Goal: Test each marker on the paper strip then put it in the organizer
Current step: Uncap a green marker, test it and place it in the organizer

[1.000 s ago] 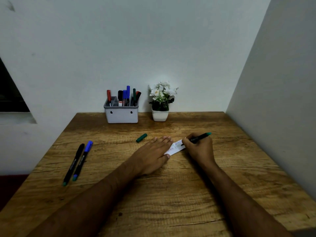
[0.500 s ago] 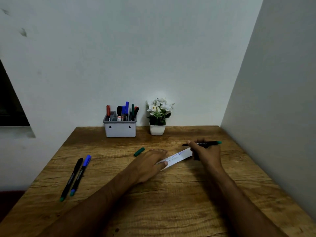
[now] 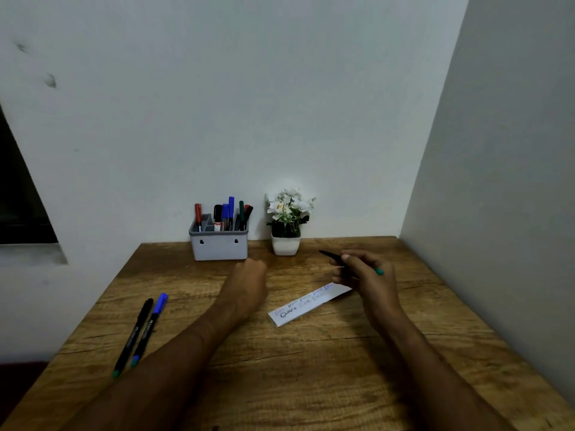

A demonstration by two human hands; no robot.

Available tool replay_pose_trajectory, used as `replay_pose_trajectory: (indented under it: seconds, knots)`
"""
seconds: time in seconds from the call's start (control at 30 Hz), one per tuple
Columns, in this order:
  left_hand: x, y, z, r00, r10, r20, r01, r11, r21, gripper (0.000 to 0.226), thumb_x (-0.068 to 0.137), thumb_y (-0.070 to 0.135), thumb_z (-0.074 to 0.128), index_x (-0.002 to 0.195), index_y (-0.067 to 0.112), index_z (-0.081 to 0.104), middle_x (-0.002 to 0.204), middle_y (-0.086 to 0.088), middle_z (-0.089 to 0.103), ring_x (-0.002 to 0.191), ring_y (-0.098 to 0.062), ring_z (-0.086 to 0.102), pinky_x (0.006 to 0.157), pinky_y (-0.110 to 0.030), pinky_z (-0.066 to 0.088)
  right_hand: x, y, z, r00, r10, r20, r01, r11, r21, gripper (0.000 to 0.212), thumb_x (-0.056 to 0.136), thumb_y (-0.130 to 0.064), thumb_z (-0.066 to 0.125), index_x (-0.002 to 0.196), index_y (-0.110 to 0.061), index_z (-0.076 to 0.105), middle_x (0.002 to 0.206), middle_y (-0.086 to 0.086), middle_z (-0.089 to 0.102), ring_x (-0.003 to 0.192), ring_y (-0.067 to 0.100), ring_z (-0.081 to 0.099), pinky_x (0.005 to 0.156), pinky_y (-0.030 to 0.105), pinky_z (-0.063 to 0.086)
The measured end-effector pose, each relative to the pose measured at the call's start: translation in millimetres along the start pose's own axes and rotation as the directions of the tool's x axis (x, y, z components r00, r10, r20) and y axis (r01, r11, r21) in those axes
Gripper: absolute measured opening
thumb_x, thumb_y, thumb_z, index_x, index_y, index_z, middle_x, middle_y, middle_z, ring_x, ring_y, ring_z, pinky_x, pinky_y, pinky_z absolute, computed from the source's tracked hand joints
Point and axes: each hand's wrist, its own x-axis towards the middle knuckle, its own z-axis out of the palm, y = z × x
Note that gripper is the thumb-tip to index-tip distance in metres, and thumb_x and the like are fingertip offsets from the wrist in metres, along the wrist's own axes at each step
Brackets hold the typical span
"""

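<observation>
The left hand [image 3: 249, 283] sits knuckles-up on the wooden table [image 3: 311, 368], fingers curled under and away from the camera, so whether they grip anything simply cannot be told; the green cap is nowhere in sight and may be under that hand. Over on the right, the right hand [image 3: 364, 275] hovers above the table, thumb and fingers pinched round the green marker [image 3: 334, 259], its dark uncapped tip poking out toward the left and a little green end peeking past the knuckles; most of the barrel is buried in the grip. Just below that hand lies the paper strip [image 3: 308, 304], flat on the table and angled, its far end tucked under the hand's shadow; there are blue and dark scribbles along it, too small to read. At the back against the wall stands the grey organizer [image 3: 219, 244], divided into compartments, holding red, black, blue and green markers upright, though which slot each one is in is hard to make out; one has a white label, unreadable. Beside it, a white flower pot [image 3: 285, 244]. Well off to the left, a black marker [image 3: 133, 335] and a blue-capped marker [image 3: 150, 328] lie side by side, touching, with small white print on the barrels that is illegible.
</observation>
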Motion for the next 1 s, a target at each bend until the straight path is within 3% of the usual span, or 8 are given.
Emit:
replay_pose_trajectory:
  seconds: [0.1,0.27,0.43,0.67,0.73,0.83,0.93,1.0]
  knots:
    - [-2,-1,2,0.999,0.017,0.029,-0.019,0.999,0.037,0.01,0.094,0.011,0.058,0.089,0.012,0.067,0.093,-0.007,0.068,0.085,-0.021,0.065,0.073,-0.035,0.057,-2,1,0,0.999,-0.038,0.006,0.038,0.999,-0.017,0.013,0.096,-0.004,0.066,0.101,0.005,0.074,0.089,0.027,0.076,0.077,0.038,0.075,0.073,0.043,0.064]
    - [-4,1,1,1.0,0.017,0.019,-0.018,0.998,0.067,0.013,0.097,0.009,0.056,0.098,0.012,0.068,0.099,-0.006,0.068,0.092,-0.021,0.064,0.077,-0.033,0.056,-4,1,0,0.994,-0.105,0.006,0.105,0.989,-0.106,0.008,0.092,-0.003,0.071,0.092,0.001,0.078,0.075,0.02,0.073,0.061,0.024,0.066,0.056,0.033,0.057]
    - [-3,-1,-1,0.999,-0.016,-0.03,0.017,0.999,0.046,0.014,0.095,0.003,0.056,0.098,0.012,0.067,0.101,-0.008,0.065,0.095,-0.023,0.063,0.076,-0.031,0.053,-5,3,3,0.994,-0.101,0.042,0.103,0.993,-0.065,0.015,0.084,0.002,0.078,0.098,-0.002,0.079,0.083,0.021,0.077,0.068,0.032,0.071,0.067,0.039,0.063]
    - [13,-2,-12,0.907,-0.206,-0.367,0.07,0.934,-0.351,0.012,0.086,0.007,0.071,0.092,0.014,0.079,0.089,-0.002,0.075,0.084,-0.014,0.069,0.077,-0.026,0.056,-8,2,17,0.992,-0.098,0.075,0.096,0.995,0.024,0.017,0.092,0.001,0.069,0.106,0.003,0.078,0.09,0.025,0.077,0.08,0.035,0.076,0.07,0.035,0.063]
    - [16,4,-24,0.853,-0.37,-0.369,0.107,0.815,-0.57,0.016,0.085,0.009,0.075,0.1,0.011,0.079,0.095,-0.003,0.076,0.088,-0.012,0.068,0.079,-0.021,0.05,-11,1,24,0.988,-0.116,0.102,0.116,0.993,0.005,0.017,0.092,0.004,0.068,0.107,0.003,0.077,0.09,0.024,0.077,0.08,0.036,0.076,0.072,0.037,0.064]
    - [24,10,-33,0.773,-0.62,-0.134,0.225,0.466,-0.855,0.016,0.085,0.006,0.075,0.1,0.01,0.078,0.101,-0.003,0.074,0.093,-0.012,0.063,0.086,-0.02,0.048,-17,1,32,0.983,-0.132,0.125,0.142,0.988,-0.068,0.017,0.089,0.007,0.071,0.104,0.001,0.077,0.086,0.02,0.078,0.075,0.038,0.077,0.072,0.041,0.065]
    - [30,10,-35,0.714,-0.679,0.172,0.251,0.019,-0.968,0.018,0.084,-0.003,0.073,0.082,0.015,0.074,0.098,-0.006,0.073,0.088,-0.018,0.066,0.088,-0.033,0.058,-22,1,40,0.978,-0.156,0.141,0.175,0.976,-0.132,0.017,0.089,0.009,0.07,0.099,-0.001,0.078,0.08,0.017,0.078,0.071,0.036,0.076,0.071,0.044,0.065]
    - [30,12,-35,0.692,-0.663,0.286,0.245,-0.158,-0.957,0.019,0.084,-0.008,0.07,0.077,0.01,0.07,0.093,-0.01,0.071,0.08,-0.018,0.066,0.075,-0.031,0.06,-24,2,45,0.973,-0.177,0.148,0.201,0.965,-0.17,0.017,0.089,0.009,0.071,0.097,-0.003,0.078,0.078,0.015,0.078,0.069,0.034,0.077,0.071,0.046,0.065]
